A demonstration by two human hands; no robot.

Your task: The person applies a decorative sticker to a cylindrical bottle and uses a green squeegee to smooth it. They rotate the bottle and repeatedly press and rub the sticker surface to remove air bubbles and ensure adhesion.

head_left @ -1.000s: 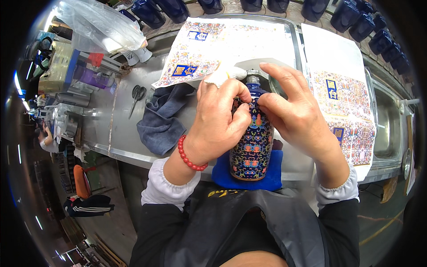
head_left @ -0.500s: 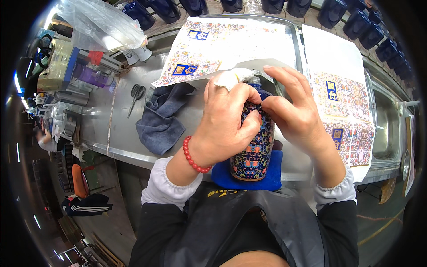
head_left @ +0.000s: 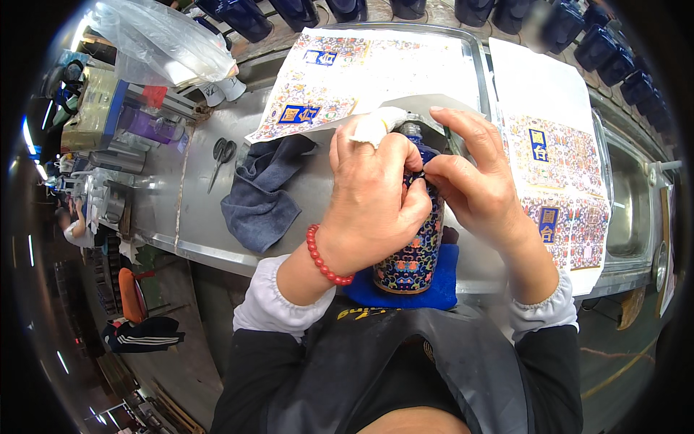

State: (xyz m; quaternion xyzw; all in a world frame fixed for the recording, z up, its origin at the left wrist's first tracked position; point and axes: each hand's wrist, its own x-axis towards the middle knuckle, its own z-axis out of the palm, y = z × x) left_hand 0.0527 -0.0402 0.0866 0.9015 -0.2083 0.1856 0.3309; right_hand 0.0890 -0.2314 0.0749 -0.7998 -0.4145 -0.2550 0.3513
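Now the left hand (head_left: 376,199) wraps the bottle (head_left: 412,249) on its blue pad (head_left: 441,289), white wad tucked in, while right hand (head_left: 473,184) fingers pinch at its shoulder.

**Decorated bottle: condition and position**

The bottle (head_left: 413,242) is a dark blue vessel covered with a dense multicoloured floral pattern. It stands upright on a blue pad (head_left: 426,289) at the near edge of the desk (head_left: 195,210), roughly at the centre of the scene. Its narrow neck points up and away, with a pale top just visible beyond the fingers. The lower body and base show in full; the upper body and shoulder are covered. A small white cloth wad (head_left: 376,126) sits just left of the neck.
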